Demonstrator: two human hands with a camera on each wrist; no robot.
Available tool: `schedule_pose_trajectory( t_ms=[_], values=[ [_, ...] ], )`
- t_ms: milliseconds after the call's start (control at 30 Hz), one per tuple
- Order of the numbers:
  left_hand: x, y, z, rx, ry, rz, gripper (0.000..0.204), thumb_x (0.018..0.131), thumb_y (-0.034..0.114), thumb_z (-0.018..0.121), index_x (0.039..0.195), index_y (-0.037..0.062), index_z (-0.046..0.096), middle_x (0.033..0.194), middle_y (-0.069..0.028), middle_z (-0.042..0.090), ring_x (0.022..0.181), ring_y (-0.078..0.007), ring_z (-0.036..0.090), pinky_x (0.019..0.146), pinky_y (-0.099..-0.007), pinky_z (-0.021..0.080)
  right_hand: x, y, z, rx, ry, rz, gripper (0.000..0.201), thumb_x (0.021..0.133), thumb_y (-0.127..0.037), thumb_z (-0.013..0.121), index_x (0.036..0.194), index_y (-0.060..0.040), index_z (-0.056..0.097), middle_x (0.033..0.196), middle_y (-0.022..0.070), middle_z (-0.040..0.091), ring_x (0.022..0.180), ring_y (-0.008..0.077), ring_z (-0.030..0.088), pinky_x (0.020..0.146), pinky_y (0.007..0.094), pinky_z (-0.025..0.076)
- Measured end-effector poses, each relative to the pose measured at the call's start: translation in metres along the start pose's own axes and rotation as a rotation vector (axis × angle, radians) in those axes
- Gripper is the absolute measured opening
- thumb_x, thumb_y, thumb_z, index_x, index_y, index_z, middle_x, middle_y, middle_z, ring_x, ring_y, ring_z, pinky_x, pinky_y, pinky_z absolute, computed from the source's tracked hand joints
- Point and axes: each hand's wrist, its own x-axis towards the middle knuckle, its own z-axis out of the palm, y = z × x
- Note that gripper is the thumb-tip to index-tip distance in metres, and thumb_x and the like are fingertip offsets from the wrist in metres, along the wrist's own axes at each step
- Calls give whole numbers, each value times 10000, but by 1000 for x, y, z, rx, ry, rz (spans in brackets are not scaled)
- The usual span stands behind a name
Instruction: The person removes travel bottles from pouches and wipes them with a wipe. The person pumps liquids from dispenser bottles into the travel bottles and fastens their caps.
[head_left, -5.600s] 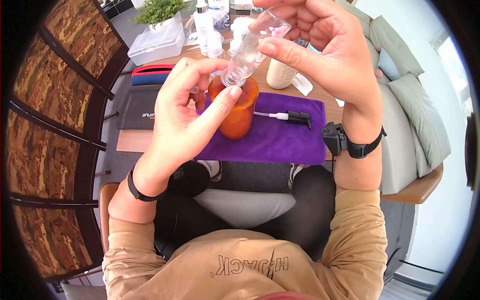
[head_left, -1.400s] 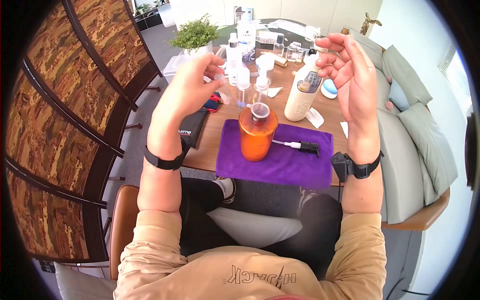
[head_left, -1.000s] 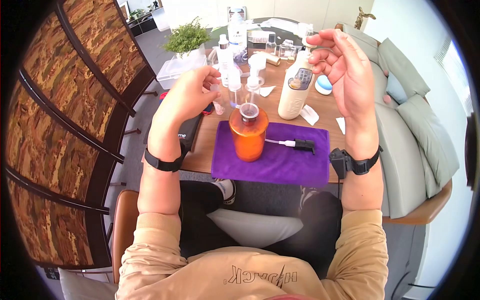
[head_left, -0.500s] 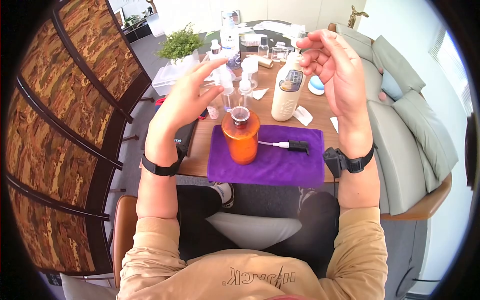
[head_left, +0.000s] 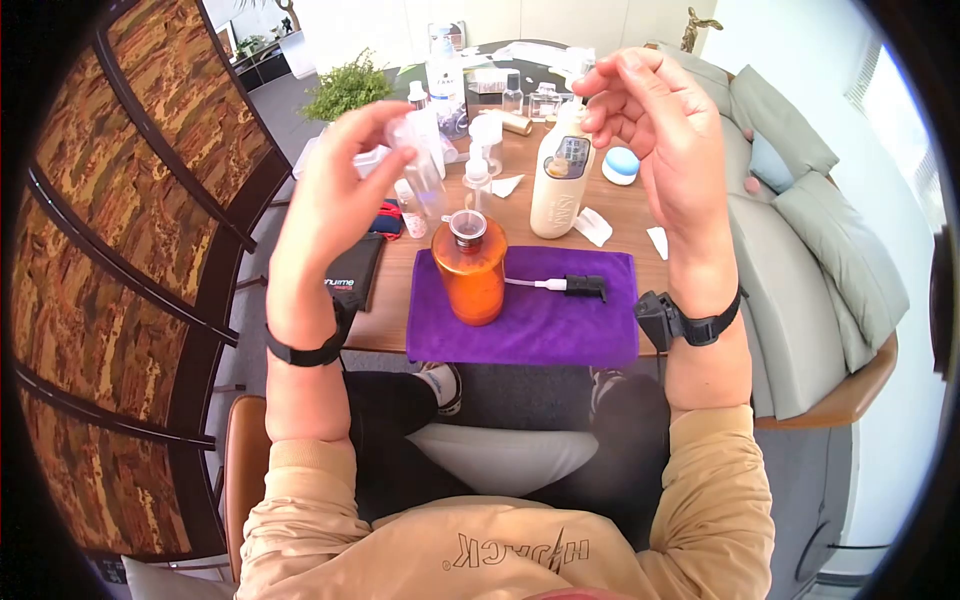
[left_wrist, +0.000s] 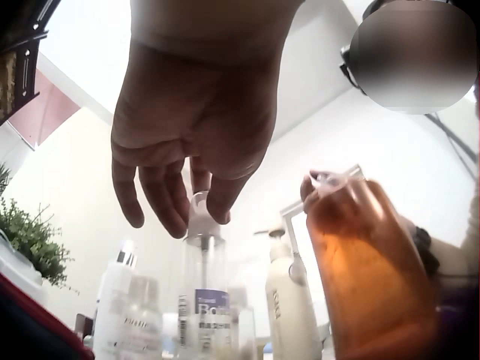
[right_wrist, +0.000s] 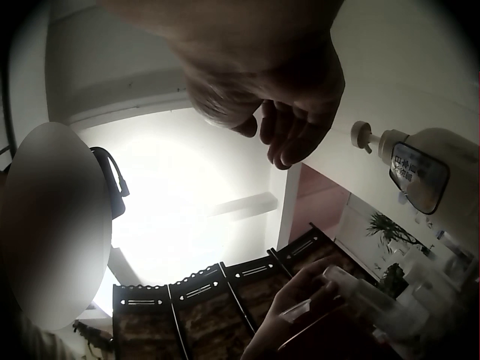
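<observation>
My left hand point(head_left: 335, 195) pinches a clear travel spray bottle point(head_left: 427, 168) by its top, and the bottle leans in the head view. In the left wrist view its purple label point(left_wrist: 212, 301) faces the camera. An amber bottle point(head_left: 472, 285) stands upright on a purple towel point(head_left: 550, 335), with a small mesh-topped funnel point(head_left: 467, 226) in its neck. Beside it lies a black pump head point(head_left: 585, 287) with its tube. My right hand point(head_left: 665, 140) hovers with loosely bent fingers, holding nothing, close to a cream pump bottle point(head_left: 560, 190).
Another clear spray bottle point(head_left: 477, 180) stands behind the amber one, and a small bottle with pink contents point(head_left: 410, 212) is to its left. Farther back are more bottles, a plant point(head_left: 350, 85) and a blue-lidded jar point(head_left: 621, 167). Tissue scraps point(head_left: 594, 227) lie on the table.
Earlier both hands held a small clear bottle over the amber one. My left hand then put it down on the left and has now grasped a spray bottle. The right hand stayed raised.
</observation>
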Motion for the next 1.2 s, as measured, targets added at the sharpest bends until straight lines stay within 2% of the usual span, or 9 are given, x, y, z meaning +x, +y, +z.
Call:
schedule_pose_trajectory(
  t_ms=[167,233,300,333,500,600,933,1000,1200],
  values=[
    [-4,24,-31,-306,295,99,431,1113,-1,750,1539,4,685,1342,-75,742,1206,-144,734,1077,-310,590,-14,-8,33,-293,-56,-82,225,1181,-162,684,1324,5,736,1184,146,836,1009,155,788,853,297,628],
    [-7,35,-38,-457,375,233,439,1127,-37,714,1553,-71,617,1403,-113,724,1258,-153,715,1097,-306,579,-18,-16,43,-378,-103,-17,337,1114,-133,777,1414,13,724,1284,146,826,1161,183,785,981,333,628],
    [-15,49,-39,-554,371,291,438,1111,-65,715,1537,-70,612,1422,-132,721,1275,-166,710,1106,-315,581,-20,-16,55,-556,-166,-300,503,1005,-192,919,1429,10,738,1307,131,816,1210,212,776,1048,358,606],
    [-17,52,-37,-558,340,315,433,1134,-22,700,1552,-63,596,1459,-157,725,1298,-175,710,1126,-330,577,-23,-22,57,-607,-251,-266,665,983,-197,916,1567,7,669,1515,152,743,1397,249,710,1203,412,535],
    [-24,75,-22,-724,211,334,432,1143,35,710,1546,-53,582,1486,-205,739,1314,-199,723,1139,-348,588,-26,-34,74,-651,-361,-324,635,977,-189,931,1531,10,693,1451,144,769,1303,232,748,1133,357,556],
    [-25,73,-24,-714,205,301,426,1139,40,721,1534,-52,592,1453,-197,756,1292,-190,730,1126,-340,594,-30,-33,75,-623,-377,-168,614,990,-260,913,1511,0,719,1375,184,804,1208,280,789,1075,392,598],
    [-28,73,-17,-731,295,59,361,1185,134,699,1500,-28,631,1350,-113,782,1211,-123,716,1083,-290,558,-24,-20,90,-735,-290,-322,524,977,-194,909,1446,-29,741,1207,180,805,1035,322,784,921,399,623],
    [-27,73,-13,-735,402,20,290,1167,144,741,1390,-17,648,1202,-45,750,1060,-81,703,887,-247,588,-25,-16,95,-730,-276,-311,524,967,-184,914,1438,-29,741,1189,180,799,1012,325,778,897,403,621],
    [-30,68,-20,-638,396,-71,320,1164,251,765,1326,2,645,1075,-1,705,921,-23,644,683,-194,529,-28,-12,104,-776,-258,-366,521,964,-168,913,1440,-46,739,1172,168,793,989,318,763,878,410,618]
  ],
)
